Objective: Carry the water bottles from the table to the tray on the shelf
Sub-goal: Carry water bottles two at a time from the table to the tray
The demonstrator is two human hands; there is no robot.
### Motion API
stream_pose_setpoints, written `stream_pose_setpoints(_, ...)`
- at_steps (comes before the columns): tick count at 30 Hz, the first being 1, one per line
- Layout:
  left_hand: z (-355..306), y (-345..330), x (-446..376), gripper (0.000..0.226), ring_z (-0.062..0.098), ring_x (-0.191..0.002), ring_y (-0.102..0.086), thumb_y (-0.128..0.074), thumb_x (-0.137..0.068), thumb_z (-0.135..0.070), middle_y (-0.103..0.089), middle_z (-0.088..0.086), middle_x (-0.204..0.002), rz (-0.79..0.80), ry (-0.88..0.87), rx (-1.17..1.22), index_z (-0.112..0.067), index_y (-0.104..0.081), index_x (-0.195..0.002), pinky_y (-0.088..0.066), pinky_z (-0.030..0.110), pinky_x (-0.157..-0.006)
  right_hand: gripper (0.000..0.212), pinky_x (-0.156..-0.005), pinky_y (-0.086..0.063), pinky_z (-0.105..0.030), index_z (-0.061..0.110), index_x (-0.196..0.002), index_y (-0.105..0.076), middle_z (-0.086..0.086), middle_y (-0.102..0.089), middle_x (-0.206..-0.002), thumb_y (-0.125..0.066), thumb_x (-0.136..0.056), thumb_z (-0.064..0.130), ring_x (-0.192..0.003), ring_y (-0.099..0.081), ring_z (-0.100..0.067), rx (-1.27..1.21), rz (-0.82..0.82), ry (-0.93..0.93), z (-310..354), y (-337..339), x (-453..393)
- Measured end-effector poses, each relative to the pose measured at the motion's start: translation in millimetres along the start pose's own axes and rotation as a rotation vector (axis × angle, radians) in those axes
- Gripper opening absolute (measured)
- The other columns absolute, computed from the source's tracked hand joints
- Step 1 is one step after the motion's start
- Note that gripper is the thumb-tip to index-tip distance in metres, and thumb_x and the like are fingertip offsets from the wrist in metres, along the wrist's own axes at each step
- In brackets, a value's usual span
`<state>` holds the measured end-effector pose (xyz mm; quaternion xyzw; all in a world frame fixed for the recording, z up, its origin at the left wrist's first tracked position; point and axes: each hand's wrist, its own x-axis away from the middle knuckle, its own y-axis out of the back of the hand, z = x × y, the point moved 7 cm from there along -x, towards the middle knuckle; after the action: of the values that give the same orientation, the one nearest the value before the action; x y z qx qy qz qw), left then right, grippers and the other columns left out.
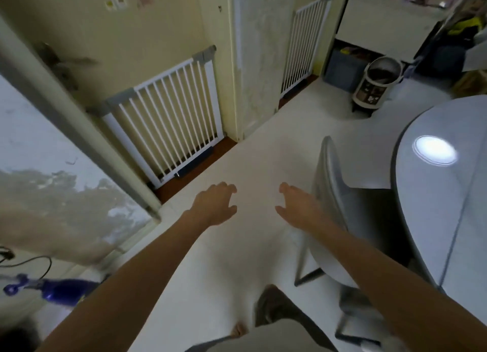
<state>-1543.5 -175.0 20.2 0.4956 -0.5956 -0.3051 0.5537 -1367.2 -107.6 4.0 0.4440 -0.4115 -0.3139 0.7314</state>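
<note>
Above the floor, both hands (217, 202) (299, 206) hang empty.

no readable text or labels anywhere

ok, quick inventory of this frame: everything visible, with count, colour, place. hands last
table: 1, glossy grey-white, right edge; lamp glare on it, no bottles visible
chair: 1, grey, tucked at the table, right of centre
safety gates: 2, white bars with grey corners; one left of centre, one top centre-right
round bin: 1, white with dark inside, upper right on the floor
blue crate: 1, upper right, under a white cabinet
blue vacuum-like appliance: 1, lower left, blurred
black cable: 1, lower left
floor: white, centre
leg and foot: dark trouser, bottom centre
left hand: empty, fingers loosely spread, centre
right hand: empty, fingers loosely spread, centre
</note>
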Motion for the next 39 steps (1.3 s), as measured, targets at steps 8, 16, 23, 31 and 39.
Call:
stream_pose_setpoints(8,34.6,70.0,-222.3,0.05,0.024,-0.125,-0.047,-0.049,-0.097,-0.038,-0.044,0.004,-0.142,0.004,-0.059,-0.044,-0.021,-0.038,-0.143,-0.046,0.039,-0.098,0.041,-0.089,-0.049,-0.038,0.013,-0.129,-0.041,-0.009,-0.057,-0.122,-0.052,-0.095,0.032,-0.109,-0.059,-0.028,-0.006,-0.029,-0.043,-21.9,62.0,-227.4)
stream_pose_setpoints(16,17.8,161.1,-440.1,0.051,0.025,-0.124,-0.05,-0.048,-0.097,-0.039,-0.047,0.007,-0.141,0.023,-0.178,-0.157,-0.018,-0.039,-0.143,-0.046,0.04,-0.096,0.046,-0.092,-0.048,-0.039,0.014,-0.135,-0.038,-0.008,-0.055,-0.124,-0.052,-0.096,0.034,-0.112,-0.057,-0.027,0.004,-0.062,-0.166,-86.5,154.2,-402.2)
stream_pose_setpoints(23,-78.5,210.4,-637.6,0.05,0.028,-0.122,-0.048,-0.049,-0.096,-0.036,-0.047,0.008,-0.136,0.052,-0.456,-0.28,-0.017,-0.04,-0.141,-0.045,0.043,-0.098,0.043,-0.09,-0.048,-0.039,0.012,-0.132,-0.041,-0.009,-0.056,-0.121,-0.053,-0.095,0.032,-0.11,-0.058,-0.027,-0.079,-0.109,-0.459,-209.3,215.0,-508.0)
stream_pose_setpoints(31,-268.4,245.5,-799.2,0.043,0.028,-0.114,-0.049,-0.051,-0.093,-0.03,-0.05,0.009,-0.128,0.132,-0.874,-0.463,-0.012,-0.047,-0.132,-0.044,0.038,-0.087,0.042,-0.092,-0.049,-0.04,0.013,-0.13,-0.042,-0.01,-0.056,-0.124,-0.054,-0.095,0.032,-0.112,-0.057,-0.029,-0.27,-0.21,-0.918,-355.3,284.4,-522.8)
stream_pose_setpoints(39,-508.8,192.4,-816.0,0.043,0.028,-0.119,-0.048,-0.052,-0.093,-0.03,-0.05,0.007,-0.129,0.185,-1.338,-0.567,-0.014,-0.048,-0.132,-0.043,0.038,-0.089,0.045,-0.096,-0.045,-0.042,0.014,-0.134,-0.04,-0.01,-0.051,-0.132,-0.053,-0.093,0.031,-0.12,-0.053,-0.031,-0.42,-0.315,-1.386,-509.9,292.5,-427.8)
